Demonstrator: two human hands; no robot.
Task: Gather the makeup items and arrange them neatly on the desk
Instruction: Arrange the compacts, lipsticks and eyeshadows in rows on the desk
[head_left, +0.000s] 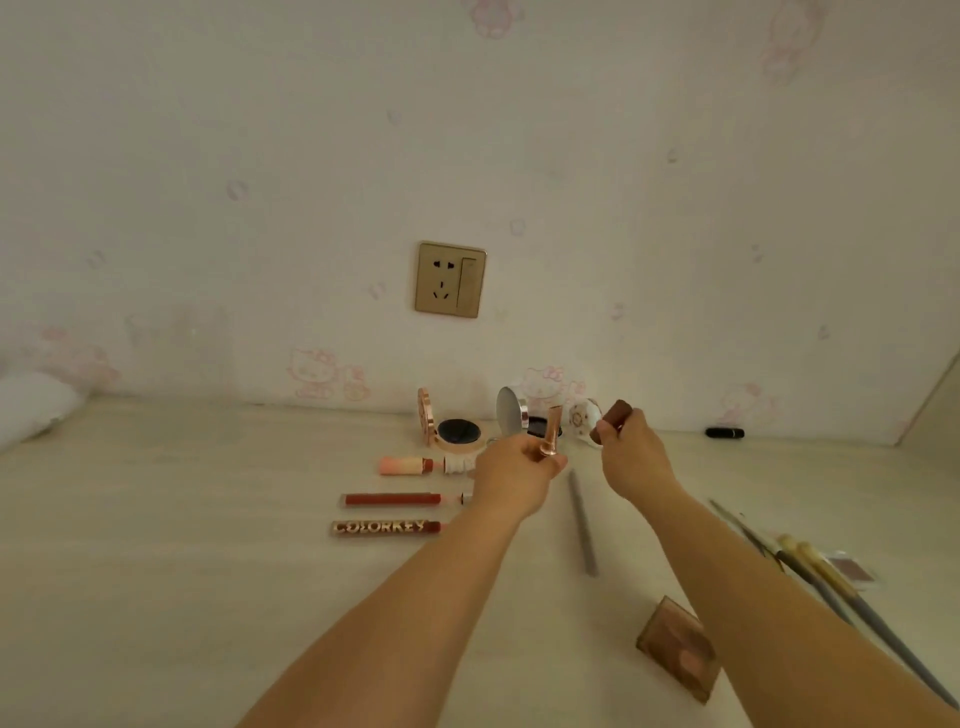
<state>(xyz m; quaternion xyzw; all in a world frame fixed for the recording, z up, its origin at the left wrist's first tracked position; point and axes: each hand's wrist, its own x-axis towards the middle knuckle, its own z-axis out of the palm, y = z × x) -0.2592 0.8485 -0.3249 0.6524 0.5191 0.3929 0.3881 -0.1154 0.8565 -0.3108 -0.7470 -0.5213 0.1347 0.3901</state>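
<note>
At frame centre, the left hand (514, 470) pinches a rose-gold tube (549, 434) upright while the right hand (626, 441) grips its brown cap (613, 418), likely to close it before adding it to the row of lipsticks (392, 500) on the table (182, 519).

Pale cream desk (208, 519); red lip gloss tube (393, 499); gold socket (450, 279); pink-cartoon wallpaper (322, 371)

Desk (182, 519) left of the lip tubes (387, 527) lies open.
</note>
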